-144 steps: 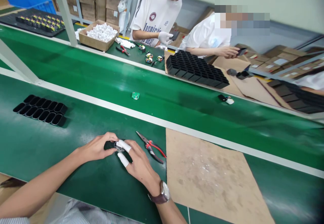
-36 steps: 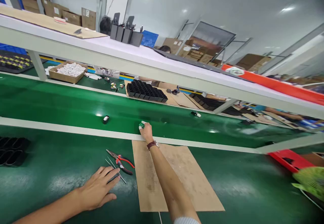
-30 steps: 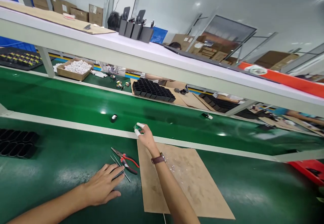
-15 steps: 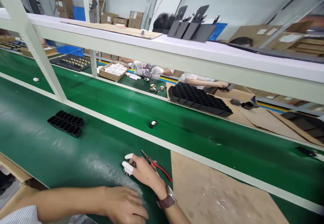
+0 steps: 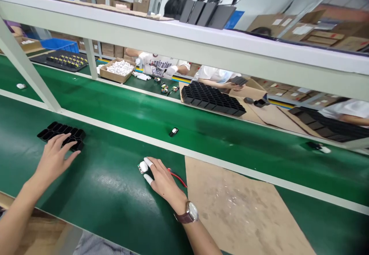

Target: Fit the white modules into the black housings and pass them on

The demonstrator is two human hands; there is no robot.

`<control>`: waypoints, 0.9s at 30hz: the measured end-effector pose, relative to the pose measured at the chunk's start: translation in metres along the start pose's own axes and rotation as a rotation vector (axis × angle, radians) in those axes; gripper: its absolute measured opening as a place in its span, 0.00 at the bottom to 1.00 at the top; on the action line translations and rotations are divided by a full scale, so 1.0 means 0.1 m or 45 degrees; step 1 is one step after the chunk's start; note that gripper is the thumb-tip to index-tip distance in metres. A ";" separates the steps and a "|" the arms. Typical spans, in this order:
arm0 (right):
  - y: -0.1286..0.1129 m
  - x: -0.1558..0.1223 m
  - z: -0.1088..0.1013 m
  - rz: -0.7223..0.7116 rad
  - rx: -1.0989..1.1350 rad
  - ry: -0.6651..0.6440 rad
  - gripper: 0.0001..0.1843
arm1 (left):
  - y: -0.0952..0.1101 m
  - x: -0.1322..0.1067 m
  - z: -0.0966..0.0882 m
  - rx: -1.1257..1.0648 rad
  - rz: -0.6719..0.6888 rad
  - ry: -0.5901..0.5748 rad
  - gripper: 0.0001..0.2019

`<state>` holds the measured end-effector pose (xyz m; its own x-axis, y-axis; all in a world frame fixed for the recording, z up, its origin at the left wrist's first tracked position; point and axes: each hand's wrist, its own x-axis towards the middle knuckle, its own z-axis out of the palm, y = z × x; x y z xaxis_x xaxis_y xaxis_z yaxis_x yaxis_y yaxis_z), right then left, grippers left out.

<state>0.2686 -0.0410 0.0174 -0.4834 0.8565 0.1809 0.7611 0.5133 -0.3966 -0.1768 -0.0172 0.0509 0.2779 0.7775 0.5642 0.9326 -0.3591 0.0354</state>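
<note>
With fingers spread, my left hand reaches over the near edge of a group of black oval cups on the green worktop; whether it touches them I cannot tell. My right hand, with white covers on two fingertips and a watch on the wrist, is open beside a small circuit board with a white top. A covered fingertip lies at the board's right edge. Red-handled pliers lie partly hidden behind the right hand.
A brown cardboard sheet lies to the right. Beyond a pale rail, the green belt carries a small black-and-white part. Across it stand a black cell tray, a box of white pieces and co-workers. A shelf beam spans above.
My left hand has moved from the near edge left and forward to the black cups, its fingers spreading. My right hand has opened wider, uncovering the white-topped board. The view has shifted.
</note>
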 end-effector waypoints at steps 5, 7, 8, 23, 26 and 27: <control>0.02 0.04 0.05 -0.026 0.026 -0.022 0.29 | -0.23 -0.08 0.11 0.085 -0.033 -0.083 0.14; 0.04 -0.03 0.02 0.016 -0.005 0.019 0.31 | -0.25 -0.08 0.13 0.074 -0.038 -0.087 0.15; 0.06 -0.09 -0.01 0.037 -0.020 0.041 0.33 | -0.25 -0.08 0.14 0.063 -0.036 -0.092 0.15; 0.52 -0.80 -0.04 0.165 -0.153 0.254 0.30 | 0.86 0.47 0.41 -0.569 0.260 -0.232 0.07; 0.52 -0.72 -0.03 0.102 -0.281 0.235 0.19 | 1.17 0.54 0.56 -0.638 0.328 -0.353 0.08; 0.52 -0.70 -0.02 0.072 -0.312 0.222 0.17 | 1.24 0.55 0.60 -0.655 0.350 -0.387 0.09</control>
<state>0.3431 -0.0746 -0.0136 -0.3718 0.8695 0.3250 0.8766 0.4441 -0.1852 -0.0315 0.0125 0.0368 0.6133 0.7064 0.3534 0.6102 -0.7078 0.3559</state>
